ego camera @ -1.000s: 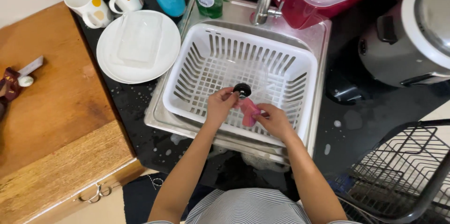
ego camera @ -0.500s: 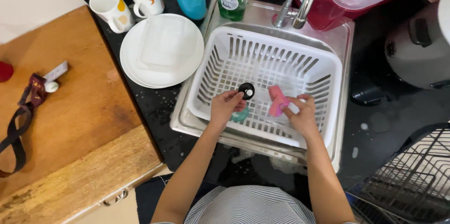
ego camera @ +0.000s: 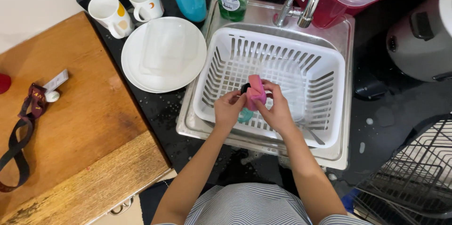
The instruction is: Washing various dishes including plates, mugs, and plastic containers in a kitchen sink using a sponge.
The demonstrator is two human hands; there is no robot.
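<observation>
Over the white basket's near edge, the left hand should steady the small teal item while the right hand, clasping the pink sponge, scrubs with short strokes.

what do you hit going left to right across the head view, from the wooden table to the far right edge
dark strap → wooden table → two mugs → white plates → left hand → pink sponge → right hand → white basket → grey cooker

Black counter carries white plates, two mugs, wire rack.
</observation>
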